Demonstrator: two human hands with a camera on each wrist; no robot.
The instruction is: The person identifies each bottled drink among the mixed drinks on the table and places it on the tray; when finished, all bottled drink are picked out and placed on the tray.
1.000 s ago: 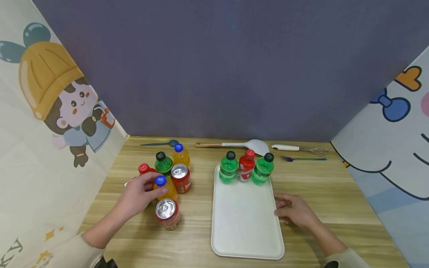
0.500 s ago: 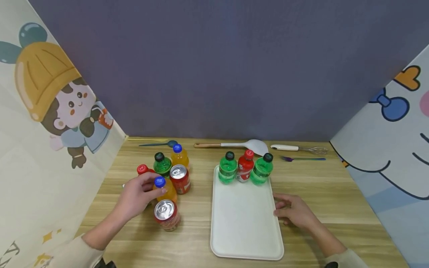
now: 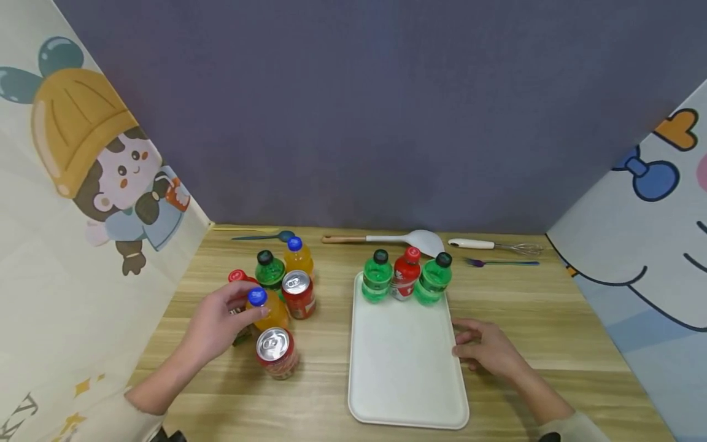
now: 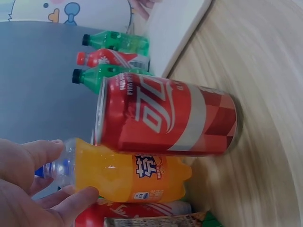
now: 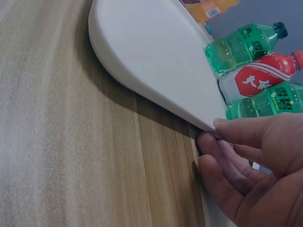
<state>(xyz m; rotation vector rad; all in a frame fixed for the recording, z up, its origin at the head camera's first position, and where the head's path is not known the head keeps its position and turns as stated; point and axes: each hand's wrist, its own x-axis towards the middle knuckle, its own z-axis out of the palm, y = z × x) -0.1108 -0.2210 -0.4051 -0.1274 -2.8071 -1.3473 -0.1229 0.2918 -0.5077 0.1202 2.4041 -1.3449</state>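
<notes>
My left hand (image 3: 215, 319) grips the neck of an orange soda bottle (image 3: 272, 312) with a blue cap, thumb on one side and fingers on the other. In the left wrist view, a red soda can (image 4: 165, 116) stands right beside this bottle. Behind the hand are a red-capped bottle (image 3: 237, 276), a green soda bottle (image 3: 270, 270), another orange soda bottle (image 3: 298, 258) and a second can (image 3: 299, 298). My right hand (image 3: 488, 350) pinches the right rim of a white tray (image 3: 405, 368), its thumb on the edge and fingertips below.
Two green bottles (image 3: 377, 279) and a red bottle (image 3: 405, 276) stand in a row at the tray's far end. Along the back lie a blue spoon (image 3: 282, 236), a white spatula (image 3: 422, 240), a whisk (image 3: 486, 245) and a fork (image 3: 499, 263). Printed side walls flank the table.
My left hand has shifted slightly left, and the orange soda bottle's top has moved with it, away from the front can. The right hand and tray stay put.
</notes>
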